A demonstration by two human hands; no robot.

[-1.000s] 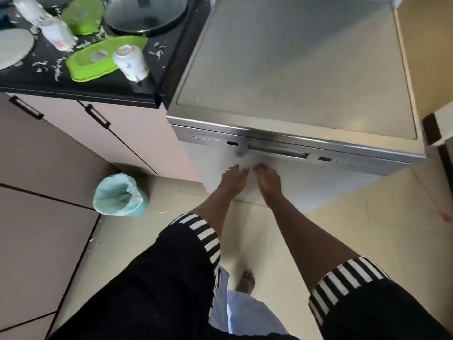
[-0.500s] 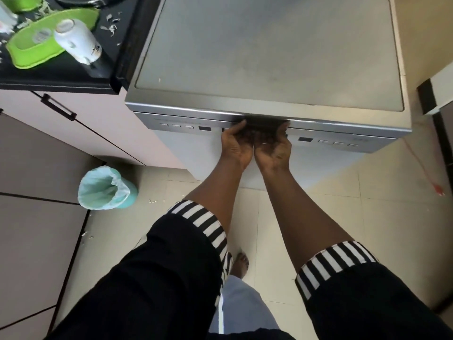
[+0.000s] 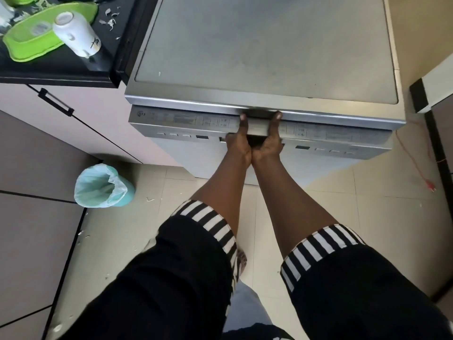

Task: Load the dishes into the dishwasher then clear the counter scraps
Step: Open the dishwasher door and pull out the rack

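Note:
A silver dishwasher [image 3: 264,50] stands in the middle, its door [image 3: 186,120] tipped slightly outward so the top edge with printed controls shows. My left hand [image 3: 239,142] and my right hand [image 3: 268,143] grip the recessed door handle [image 3: 257,130] side by side, thumbs up over the door's top edge and fingers hidden in the recess. On the black counter [image 3: 61,67] at top left lie a green dish [image 3: 31,42], a white cup [image 3: 77,33] on its side and scattered scraps [image 3: 110,18].
A teal bin [image 3: 104,186] lined with a pale bag stands on the tiled floor, left of the dishwasher. Cabinet doors with a black handle [image 3: 55,101] run below the counter. A red cable [image 3: 416,163] lies on the floor at right. Small scraps dot the floor.
Both hands rose from the door front into the handle recess and took hold of it. The door has now come a little way out at the top.

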